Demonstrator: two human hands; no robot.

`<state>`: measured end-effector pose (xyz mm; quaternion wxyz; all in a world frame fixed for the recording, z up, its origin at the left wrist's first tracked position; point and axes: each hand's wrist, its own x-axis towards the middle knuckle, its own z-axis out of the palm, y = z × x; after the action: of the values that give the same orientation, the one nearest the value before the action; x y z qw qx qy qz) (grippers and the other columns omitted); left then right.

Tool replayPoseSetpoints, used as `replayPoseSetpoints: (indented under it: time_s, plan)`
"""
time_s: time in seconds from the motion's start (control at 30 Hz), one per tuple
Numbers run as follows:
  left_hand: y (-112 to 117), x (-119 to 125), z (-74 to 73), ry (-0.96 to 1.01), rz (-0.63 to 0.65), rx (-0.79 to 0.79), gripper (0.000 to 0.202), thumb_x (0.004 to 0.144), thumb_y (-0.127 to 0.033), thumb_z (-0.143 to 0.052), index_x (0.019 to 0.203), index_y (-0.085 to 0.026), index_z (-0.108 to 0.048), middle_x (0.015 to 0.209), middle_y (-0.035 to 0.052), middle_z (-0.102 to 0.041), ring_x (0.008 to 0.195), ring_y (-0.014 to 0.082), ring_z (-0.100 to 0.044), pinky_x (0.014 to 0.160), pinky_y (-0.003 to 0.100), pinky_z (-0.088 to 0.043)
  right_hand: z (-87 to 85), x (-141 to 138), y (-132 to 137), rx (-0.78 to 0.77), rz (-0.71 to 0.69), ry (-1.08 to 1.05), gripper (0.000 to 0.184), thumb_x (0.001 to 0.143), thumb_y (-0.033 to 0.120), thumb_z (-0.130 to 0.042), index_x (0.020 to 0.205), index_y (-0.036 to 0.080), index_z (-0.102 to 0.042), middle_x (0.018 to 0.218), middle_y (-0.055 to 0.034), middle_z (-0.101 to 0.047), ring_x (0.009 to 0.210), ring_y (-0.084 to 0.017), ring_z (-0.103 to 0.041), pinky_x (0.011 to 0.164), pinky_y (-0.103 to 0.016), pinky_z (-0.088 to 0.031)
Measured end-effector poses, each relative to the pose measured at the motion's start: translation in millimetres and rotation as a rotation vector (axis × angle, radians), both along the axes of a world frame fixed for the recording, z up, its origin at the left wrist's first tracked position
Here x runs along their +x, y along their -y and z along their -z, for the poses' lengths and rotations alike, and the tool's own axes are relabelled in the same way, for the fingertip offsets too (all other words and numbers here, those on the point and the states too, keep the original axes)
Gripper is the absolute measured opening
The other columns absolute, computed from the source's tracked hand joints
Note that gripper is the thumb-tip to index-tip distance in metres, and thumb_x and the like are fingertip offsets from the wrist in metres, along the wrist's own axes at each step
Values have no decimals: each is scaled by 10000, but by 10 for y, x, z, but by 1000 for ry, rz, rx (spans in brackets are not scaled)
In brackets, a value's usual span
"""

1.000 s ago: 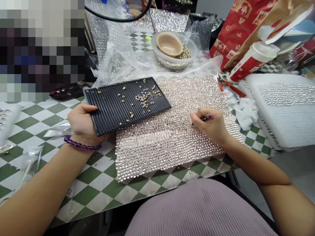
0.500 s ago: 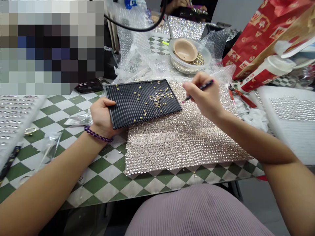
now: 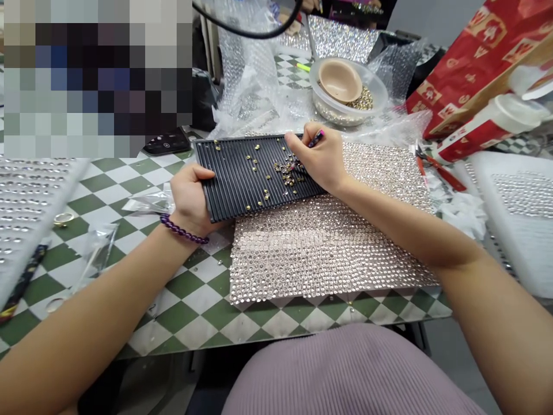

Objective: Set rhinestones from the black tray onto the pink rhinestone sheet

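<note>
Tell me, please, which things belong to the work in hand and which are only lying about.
Seemingly in use: tray in the left hand, pen in the right hand, stones on the tray, studded sheet below.

Seemingly lying about: pliers, cup, bag, tissue.

The red paper bag (image 3: pixel 470 60) bears a pale W-shaped letter, repeated, among boxed emblems; small characters near its lower edge are too blurred to read; the red and white cup (image 3: pixel 477 128) beside it carries a pale mark, also too small to read.
</note>
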<state>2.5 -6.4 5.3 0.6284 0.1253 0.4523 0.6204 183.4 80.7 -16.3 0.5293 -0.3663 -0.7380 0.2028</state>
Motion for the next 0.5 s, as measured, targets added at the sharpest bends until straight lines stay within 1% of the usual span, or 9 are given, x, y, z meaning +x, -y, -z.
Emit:
replayPoseSetpoints:
  time_s: [0.1,0.2,0.5]
  plan:
    - [-1,-3,16,-3,16,2,379,533,-167,-463,878,-114,-611,788,114,-666,1093,336,-606,930,514,-533,17,-5,-10,8,7,-7,440,836,319,-605,547,232,-286,530,75,-272,529,-70,-265,570,-276,-242]
    - [-1,-7,30,11,44,29,337,537,-173,-469,844,-150,-605,819,110,-680,1112,335,-597,929,518,-533,18,-8,-19,-7,28,-16,453,835,339,-601,543,234,-270,525,73,-267,532,-73,-265,571,-274,-249]
    - [-2,-4,39,32,19,41,308,519,-177,-482,805,-164,-594,781,117,-685,1111,360,-593,915,529,-540,-43,-22,10,-89,107,95,461,825,275,-609,537,224,-253,529,57,-254,551,-87,-255,594,-272,-284]
